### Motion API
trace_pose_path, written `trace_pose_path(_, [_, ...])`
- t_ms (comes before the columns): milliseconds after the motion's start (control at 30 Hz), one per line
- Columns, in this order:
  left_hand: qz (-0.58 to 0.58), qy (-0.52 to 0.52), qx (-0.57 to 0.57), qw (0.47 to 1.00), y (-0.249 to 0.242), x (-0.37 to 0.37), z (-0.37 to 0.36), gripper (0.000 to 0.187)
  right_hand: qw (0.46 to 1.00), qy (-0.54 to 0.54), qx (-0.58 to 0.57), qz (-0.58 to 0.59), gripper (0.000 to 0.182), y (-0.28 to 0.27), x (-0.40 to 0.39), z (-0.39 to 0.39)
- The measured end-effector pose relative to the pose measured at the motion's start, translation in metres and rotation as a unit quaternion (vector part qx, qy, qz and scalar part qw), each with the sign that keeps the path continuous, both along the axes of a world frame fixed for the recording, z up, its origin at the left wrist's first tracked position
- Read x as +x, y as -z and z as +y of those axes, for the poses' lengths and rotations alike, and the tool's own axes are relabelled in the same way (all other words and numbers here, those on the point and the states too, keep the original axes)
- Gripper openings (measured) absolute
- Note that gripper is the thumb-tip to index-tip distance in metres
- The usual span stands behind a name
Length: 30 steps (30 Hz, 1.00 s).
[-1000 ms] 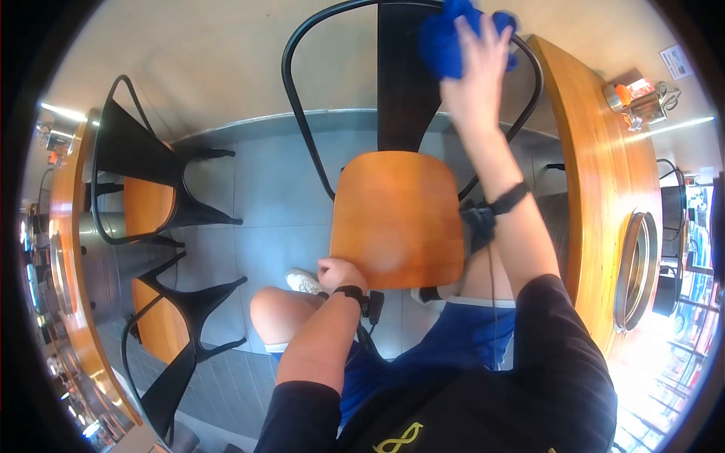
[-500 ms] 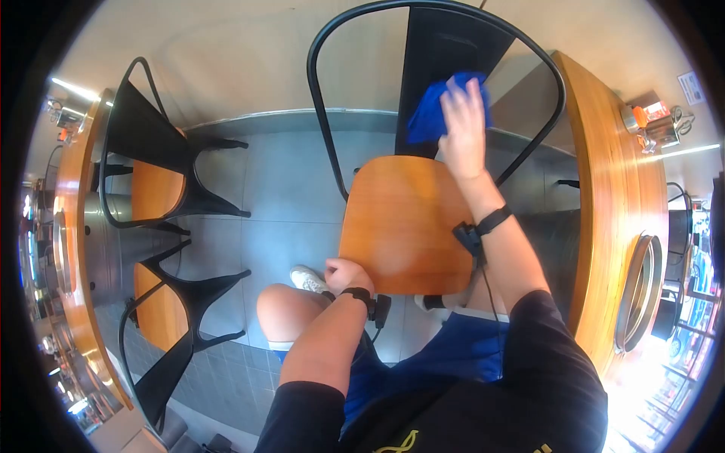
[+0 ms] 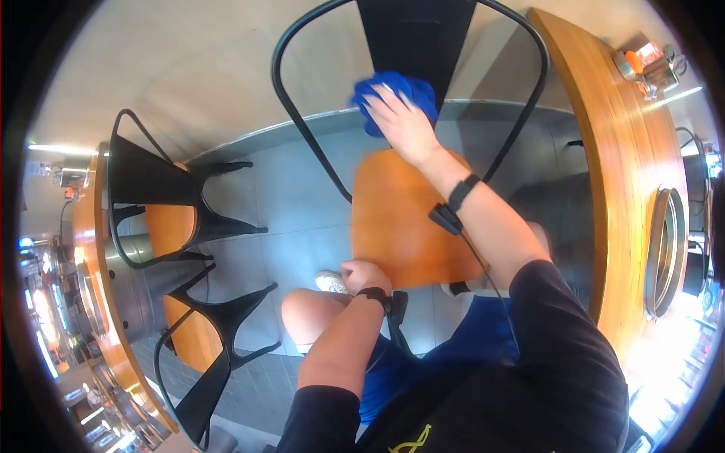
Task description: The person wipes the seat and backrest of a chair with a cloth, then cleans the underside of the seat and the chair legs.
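Observation:
A chair with a wooden seat and a black metal backrest stands in front of me. My right hand presses a crumpled blue cloth against the lower part of the backrest, fingers over the fabric. At the seat's near left corner, my left hand is closed around the edge; its fingertips are partly hidden. Each wrist wears a black strap with a small device, and a thin cable runs from it.
To the right is a wooden table with a round metal-rimmed inset and a utensil holder. Two more black-framed chairs stand at another table on the left. A wall rises behind the chair.
My right hand and the blue cloth have moved left across the backrest. My left hand stays at the seat corner, while the view has shifted slightly.

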<state>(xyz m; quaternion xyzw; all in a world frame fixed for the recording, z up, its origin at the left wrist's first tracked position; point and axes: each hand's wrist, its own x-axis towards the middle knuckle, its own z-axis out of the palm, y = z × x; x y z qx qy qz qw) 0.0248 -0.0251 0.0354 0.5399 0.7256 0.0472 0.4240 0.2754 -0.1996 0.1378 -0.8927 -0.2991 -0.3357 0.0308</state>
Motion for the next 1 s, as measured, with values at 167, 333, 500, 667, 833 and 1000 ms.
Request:
trace_pose_path(167, [0.025,0.007,0.007,1.0,0.001,0.0,0.0,0.055,0.998,0.052,0.035,0.024,0.046,-0.012,-0.004,-0.019])
trace_pose_path(333, [0.041,0.023,-0.005,0.999,-0.028,0.005,-0.005,0.054,0.932,0.079,0.326,-0.139,0.055,-0.135,0.034,-0.014])
trace_pose_path(500, [-0.033,-0.041,-0.024,0.998,0.0,-0.001,-0.002,0.053,0.974,0.089,0.189,-0.093,0.058,-0.141,0.04,0.005])
trace_pose_path(667, [0.021,-0.006,-0.03,0.999,0.023,-0.006,0.012,0.049,0.988,0.052,-0.015,-0.144,0.038,-0.133,0.039,-0.017])
trace_pose_path(833, [0.003,-0.016,-0.046,0.999,-0.001,-0.001,0.004,0.051,0.954,0.211,0.18,-0.112,0.073,-0.127,0.024,-0.051])
trace_pose_path(1000, [0.045,0.051,0.001,0.998,0.002,-0.005,0.005,0.054,0.931,0.249,0.263,-0.042,0.093,-0.108,0.023,-0.035])
